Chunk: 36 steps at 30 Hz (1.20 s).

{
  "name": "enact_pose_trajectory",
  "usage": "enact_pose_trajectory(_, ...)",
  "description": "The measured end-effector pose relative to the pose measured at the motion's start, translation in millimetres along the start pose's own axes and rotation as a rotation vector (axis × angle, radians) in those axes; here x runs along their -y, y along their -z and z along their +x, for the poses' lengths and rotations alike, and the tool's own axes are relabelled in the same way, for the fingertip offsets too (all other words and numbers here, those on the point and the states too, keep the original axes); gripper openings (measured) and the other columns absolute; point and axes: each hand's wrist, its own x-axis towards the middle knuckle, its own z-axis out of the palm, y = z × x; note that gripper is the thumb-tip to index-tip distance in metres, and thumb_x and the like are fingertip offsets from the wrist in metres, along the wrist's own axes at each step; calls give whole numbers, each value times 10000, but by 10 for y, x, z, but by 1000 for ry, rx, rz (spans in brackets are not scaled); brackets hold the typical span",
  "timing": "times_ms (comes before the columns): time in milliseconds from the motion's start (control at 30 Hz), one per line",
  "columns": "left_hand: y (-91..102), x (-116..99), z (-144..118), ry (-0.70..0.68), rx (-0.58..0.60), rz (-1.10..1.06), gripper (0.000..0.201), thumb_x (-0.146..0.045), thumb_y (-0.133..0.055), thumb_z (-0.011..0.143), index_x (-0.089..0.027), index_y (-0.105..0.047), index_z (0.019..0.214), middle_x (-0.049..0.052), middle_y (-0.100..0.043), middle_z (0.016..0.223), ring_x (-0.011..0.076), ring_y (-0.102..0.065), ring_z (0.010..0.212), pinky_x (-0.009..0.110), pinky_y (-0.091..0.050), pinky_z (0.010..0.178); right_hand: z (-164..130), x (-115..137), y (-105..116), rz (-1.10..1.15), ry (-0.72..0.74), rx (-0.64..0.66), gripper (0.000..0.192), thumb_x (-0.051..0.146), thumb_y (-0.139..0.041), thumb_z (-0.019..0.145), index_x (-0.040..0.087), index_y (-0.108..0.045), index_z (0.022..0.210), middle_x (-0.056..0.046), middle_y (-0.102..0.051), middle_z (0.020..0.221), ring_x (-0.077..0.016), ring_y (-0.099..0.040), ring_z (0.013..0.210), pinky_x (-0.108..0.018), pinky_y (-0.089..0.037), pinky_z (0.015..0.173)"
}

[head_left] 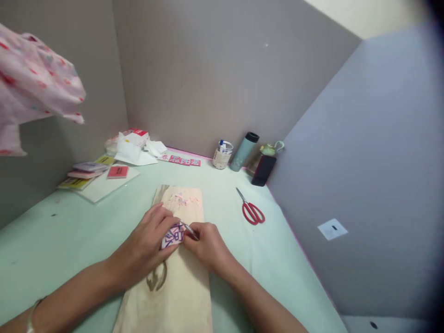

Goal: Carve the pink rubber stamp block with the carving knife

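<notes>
Running out of view at the bottom, a pale wooden board (180, 298) is lying on the table (86, 231). On the board's far half, the left hand (149, 231) is grasping a small block (173, 237) bearing purple lettering, its thumb and fingers bracing opposite edges. The right hand (208, 243) is pinching a slim metal tool (190, 230); the tool's far end is showing just beside a left fingertip, though whether it is touching the block is too small to tell. Coloured shavings (181, 200) are lying toward the board's far edge. Red-handled scissors (247, 204) are resting toward the table's right edge, and small red-and-white pieces (185, 161) are lining its back edge. For clean work, the left hand should be pressing the block flat and keeping its fingertips off the tool's line, while the right is making short, shallow strokes.
</notes>
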Motion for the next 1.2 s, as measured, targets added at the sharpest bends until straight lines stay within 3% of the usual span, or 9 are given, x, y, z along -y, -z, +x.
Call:
enact_pose_trajectory(100,-17,-29,-8,116,5,-125,232,-175,-544,954,-221,-541,1182,81,-539,1164,278,-562,1167,418,-519,968,-3,15,-46,-24,13,-47,250,225,-575,749,205,-403,569,63,-347,567,-101,-302,591,-253,-202,527)
enact_pose_trajectory(200,-21,-55,-14,229,35,-252,266,-171,-565,924,-231,-538,1182,68,-505,1171,246,-601,1082,358,-548,855,1,24,-50,-13,13,-54,238,232,-580,725,210,-400,571,62,-355,565,-103,-308,587,-254,-202,526)
enact_pose_trajectory(700,-3,55,8,396,104,-662,363,-228,-711,813,-261,-567,1144,22,-506,1143,234,-566,1094,406,-483,957,-28,77,135,171,-7,171,207,326,-610,732,183,-499,634,59,-373,616,-91,-280,602,-240,-215,526)
enact_pose_trajectory(900,9,9,5,383,104,-557,336,-218,-680,838,-258,-557,1148,26,-502,1137,236,-574,1082,414,-486,954,-30,17,160,149,-25,209,159,290,-554,766,190,-508,651,64,-363,598,-92,-286,570,-244,-204,505)
enact_pose_trajectory(1100,-35,-51,-34,303,41,-372,325,-199,-589,927,-269,-484,1226,47,-491,1201,254,-544,1194,408,-494,1005,-52,10,78,61,4,78,255,272,-562,793,206,-403,604,62,-312,607,-98,-278,602,-243,-196,517)
enact_pose_trajectory(1200,-78,-55,-75,276,5,-281,303,-203,-570,938,-265,-468,1216,57,-491,1195,271,-562,1188,392,-545,936,-62,34,67,15,25,35,294,261,-582,799,204,-380,593,66,-290,603,-97,-267,608,-241,-194,526)
